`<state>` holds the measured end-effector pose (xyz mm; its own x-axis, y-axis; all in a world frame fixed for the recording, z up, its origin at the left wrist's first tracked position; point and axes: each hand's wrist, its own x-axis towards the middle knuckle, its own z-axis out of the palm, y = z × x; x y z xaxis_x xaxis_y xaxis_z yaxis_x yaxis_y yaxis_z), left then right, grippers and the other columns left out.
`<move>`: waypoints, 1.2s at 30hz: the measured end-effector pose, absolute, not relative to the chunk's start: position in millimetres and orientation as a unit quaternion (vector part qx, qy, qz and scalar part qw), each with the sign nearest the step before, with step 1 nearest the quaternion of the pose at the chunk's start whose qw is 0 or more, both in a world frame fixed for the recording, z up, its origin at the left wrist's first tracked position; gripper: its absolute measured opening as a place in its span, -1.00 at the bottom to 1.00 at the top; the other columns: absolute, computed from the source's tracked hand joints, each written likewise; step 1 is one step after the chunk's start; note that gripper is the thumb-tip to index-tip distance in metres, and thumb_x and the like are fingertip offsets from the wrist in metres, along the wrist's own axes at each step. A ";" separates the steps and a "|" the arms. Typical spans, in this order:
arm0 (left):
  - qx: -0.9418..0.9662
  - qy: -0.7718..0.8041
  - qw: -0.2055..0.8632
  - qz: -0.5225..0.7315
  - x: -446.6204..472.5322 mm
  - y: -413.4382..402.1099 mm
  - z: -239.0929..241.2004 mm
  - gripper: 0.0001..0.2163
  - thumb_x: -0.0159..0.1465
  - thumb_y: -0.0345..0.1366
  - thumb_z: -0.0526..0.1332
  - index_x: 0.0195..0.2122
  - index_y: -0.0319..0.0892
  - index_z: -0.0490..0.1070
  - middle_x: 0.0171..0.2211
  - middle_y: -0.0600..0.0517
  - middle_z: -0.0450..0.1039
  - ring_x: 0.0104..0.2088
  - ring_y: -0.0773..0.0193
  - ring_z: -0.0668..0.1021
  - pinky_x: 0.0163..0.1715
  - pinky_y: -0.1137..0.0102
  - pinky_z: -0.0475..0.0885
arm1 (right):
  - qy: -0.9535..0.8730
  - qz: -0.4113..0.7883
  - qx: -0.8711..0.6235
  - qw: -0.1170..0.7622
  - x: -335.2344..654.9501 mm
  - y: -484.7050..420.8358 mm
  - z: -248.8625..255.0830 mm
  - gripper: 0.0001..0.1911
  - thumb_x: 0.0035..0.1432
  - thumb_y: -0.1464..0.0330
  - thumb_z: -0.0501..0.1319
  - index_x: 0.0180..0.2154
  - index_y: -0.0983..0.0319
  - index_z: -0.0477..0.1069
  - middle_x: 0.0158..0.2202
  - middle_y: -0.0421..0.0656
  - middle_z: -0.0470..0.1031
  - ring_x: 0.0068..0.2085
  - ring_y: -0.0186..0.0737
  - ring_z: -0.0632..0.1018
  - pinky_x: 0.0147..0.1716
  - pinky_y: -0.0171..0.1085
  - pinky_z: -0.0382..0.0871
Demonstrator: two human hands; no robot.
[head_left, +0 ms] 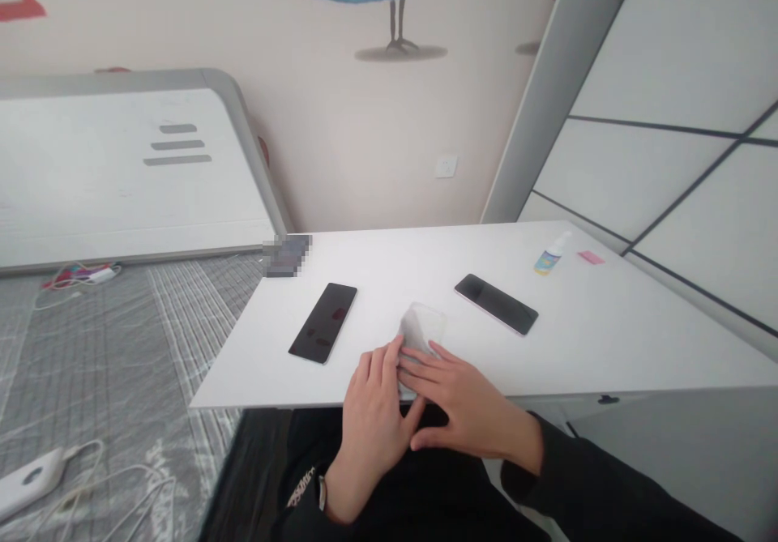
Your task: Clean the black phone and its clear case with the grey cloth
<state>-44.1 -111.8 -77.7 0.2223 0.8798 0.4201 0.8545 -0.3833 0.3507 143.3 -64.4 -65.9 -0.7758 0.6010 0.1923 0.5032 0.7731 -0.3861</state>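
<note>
A clear phone case [424, 320] with rounded corners lies near the table's front edge, its near part hidden by my hands. My left hand [375, 408] is closed along its left side, fingers pressed together over the edge and thumb towards the right. Across the case my right hand [455, 396] lies with fingers stretched out and slightly spread, touching it near the left fingertips; its thumb is apart from them. To the left a dark phone [323, 323] rests face up. Another dark phone [497, 304] lies to the right of the case.
A small spray bottle [552, 255] lies at the back right beside a pink slip [591, 258]. A blurred dark object [287, 255] sits at the table's back left corner. Right of the white table [583, 347] are panelled doors [656, 169]; at left is a bed [139, 307] with cables.
</note>
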 end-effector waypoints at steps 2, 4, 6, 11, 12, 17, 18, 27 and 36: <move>0.781 0.555 0.015 0.286 -43.9 -111.4 -77.4 -0.36 0.37 -0.14 0.25 0.38 -0.23 0.04 0.09 -0.18 0.42 0.02 -0.06 0.46 0.00 0.07 0.48 | -0.919 0.142 -0.334 0.155 148.8 -58.9 -66.7 -0.23 0.34 -0.19 0.04 0.36 0.14 0.27 0.39 -0.01 0.28 0.39 0.08 0.32 0.41 0.24 0.00; 0.782 0.554 0.011 0.286 -44.0 -111.5 -77.1 -0.37 0.38 -0.12 0.24 0.37 -0.23 0.05 0.10 -0.19 0.41 0.03 -0.07 0.45 0.01 0.07 0.47 | -0.903 0.112 -0.382 0.160 152.7 -52.1 -67.8 -0.33 0.42 -0.09 0.01 0.35 0.14 0.28 0.38 0.02 0.29 0.38 0.11 0.32 0.38 0.32 0.01; 0.782 0.554 0.014 0.285 -44.3 -112.1 -77.3 -0.38 0.37 -0.14 0.24 0.37 -0.23 0.05 0.10 -0.19 0.41 0.04 -0.07 0.45 0.01 0.07 0.47 | -0.902 0.102 -0.386 0.166 152.0 -51.7 -69.0 -0.30 0.40 -0.10 0.05 0.36 0.17 0.28 0.38 0.04 0.29 0.39 0.15 0.30 0.37 0.31 0.05; 0.780 0.556 0.021 0.286 -44.7 -112.0 -79.0 -0.34 0.35 -0.15 0.27 0.38 -0.21 0.04 0.06 -0.16 0.43 0.00 -0.05 0.47 0.00 0.08 0.48 | -0.928 0.151 -0.302 0.157 150.2 -57.7 -67.8 -0.19 0.27 -0.21 0.14 0.34 0.14 0.30 0.37 -0.03 0.31 0.38 0.07 0.33 0.41 0.18 0.04; 0.780 0.556 0.017 0.287 -44.6 -111.8 -79.1 -0.35 0.35 -0.14 0.27 0.37 -0.21 0.05 0.07 -0.17 0.43 0.01 -0.06 0.47 0.00 0.07 0.48 | -0.922 0.144 -0.324 0.153 152.4 -53.6 -66.3 -0.25 0.32 -0.16 0.11 0.33 0.14 0.32 0.37 -0.02 0.32 0.37 0.08 0.34 0.41 0.22 0.03; 0.777 0.556 0.013 0.294 -44.3 -111.1 -79.3 -0.38 0.36 -0.15 0.25 0.37 -0.22 0.07 0.09 -0.19 0.42 0.04 -0.07 0.47 0.02 0.08 0.47 | -0.906 0.113 -0.379 0.149 153.6 -39.7 -61.0 -0.29 0.39 -0.05 0.12 0.34 0.28 0.30 0.36 0.13 0.29 0.37 0.19 0.33 0.37 0.33 0.05; 0.778 0.555 0.017 0.294 -44.5 -111.1 -79.5 -0.38 0.36 -0.16 0.25 0.37 -0.22 0.07 0.08 -0.18 0.43 0.02 -0.06 0.48 0.01 0.08 0.48 | -0.914 0.121 -0.358 0.148 150.5 -43.2 -61.1 -0.22 0.32 -0.10 0.18 0.35 0.26 0.28 0.37 0.11 0.28 0.39 0.19 0.31 0.38 0.29 0.06; 0.777 0.560 -0.002 0.288 -43.9 -111.7 -79.0 -0.37 0.34 -0.16 0.27 0.36 -0.23 0.09 0.10 -0.19 0.42 0.05 -0.07 0.46 0.02 0.08 0.48 | -0.902 0.062 -0.379 0.196 164.1 -30.0 -67.9 -0.50 0.46 0.07 0.08 0.25 0.19 0.41 0.30 0.04 0.41 0.30 0.08 0.45 0.31 0.31 0.18; 0.779 0.560 0.002 0.283 -44.3 -113.4 -79.6 -0.37 0.34 -0.14 0.27 0.35 -0.23 0.09 0.14 -0.20 0.41 0.07 -0.08 0.46 0.05 0.06 0.47 | -0.898 0.023 -0.368 0.241 163.4 -16.5 -71.8 -0.71 0.44 0.26 0.13 0.06 0.19 0.52 0.10 0.00 0.59 0.13 0.00 0.57 0.32 0.24 0.23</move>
<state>-44.3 -113.4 -79.6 0.2129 0.8731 0.4387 0.8710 -0.3730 0.3198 163.4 -16.5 -71.8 -0.6134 0.6719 0.4150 0.6498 0.7281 -0.2183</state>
